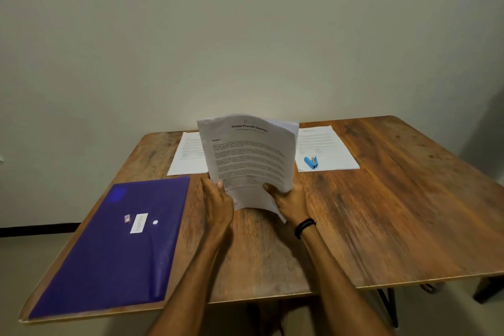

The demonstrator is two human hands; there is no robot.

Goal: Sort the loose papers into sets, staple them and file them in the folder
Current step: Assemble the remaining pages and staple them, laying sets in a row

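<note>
A wooden table (pixel 395 199) with brown, streaky grain and rounded corners stands against a plain pale grey-green wall (pixel 245 35). To the left, a dark baseboard (pixel 38 230) runs along the foot of the wall above a light floor (pixel 32 259). Thin black metal legs (pixel 390 305) show under the table's near right edge. At the middle of the table both hands hold a stack of printed papers (pixel 251 155) upright. Its top sheet, headed "Sample Financial Statement", faces the camera and bows slightly. The left hand (pixel 218 199) grips the stack's lower left corner, with the thumb on the front sheet. The right hand (pixel 289 202) grips the lower right part in the same way, thumb in front and fingers curled behind. The stack's bottom edge is down at the tabletop, but it is unclear whether it rests there. A black wristband (pixel 305 226) circles the right wrist. Behind the stack, a printed sheet (pixel 188 155) lies flat to the left and a second printed sheet (pixel 327 144) lies flat to the right, both near the far edge. A small blue stapler (pixel 311 162) lies on the near left corner of the second sheet. A dark purple folder (pixel 117 254) lies closed along the table's left edge, reaching the near corner. It carries a white label (pixel 139 223) and a white snap button (pixel 155 222).
</note>
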